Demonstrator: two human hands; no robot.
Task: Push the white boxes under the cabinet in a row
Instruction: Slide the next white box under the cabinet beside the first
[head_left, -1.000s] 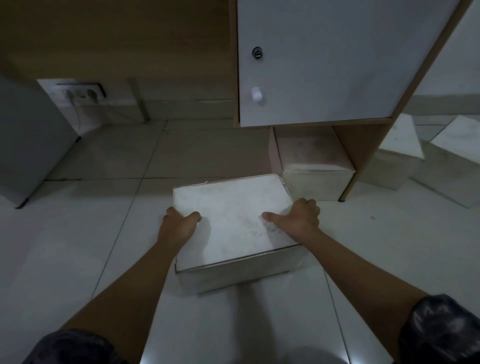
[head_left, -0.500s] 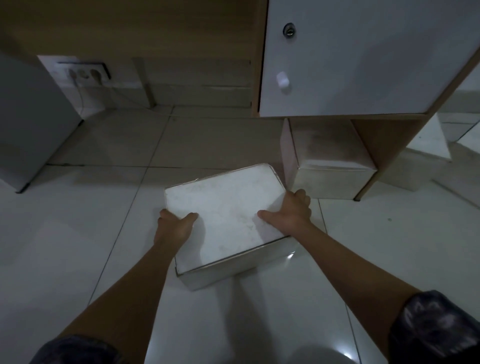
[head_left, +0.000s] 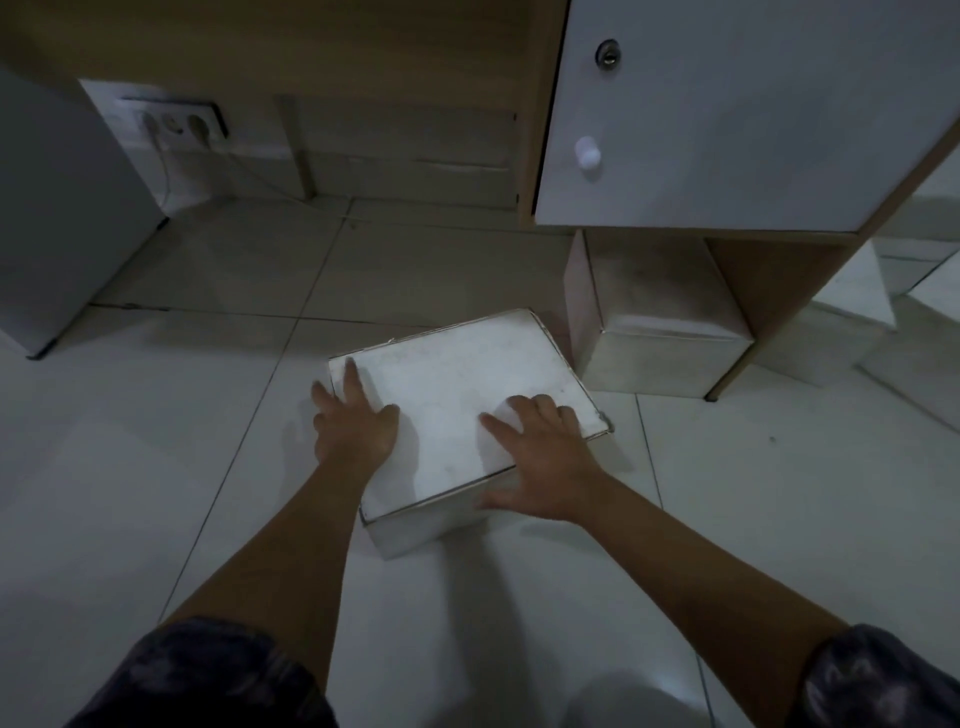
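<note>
Box (head_left: 467, 400) rotated — both hands flat now; bare floor (head_left: 415, 270) ahead.

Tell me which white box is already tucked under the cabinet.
The box under the cabinet, just right of the box under both hands. Its back half sits beneath the white door; the handled one lies fully out on the open floor.

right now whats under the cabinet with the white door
One white box sits on the floor under the cabinet, its front sticking out past the door. The space behind it is hidden by the door and box, so anything further back cannot be seen.
</note>
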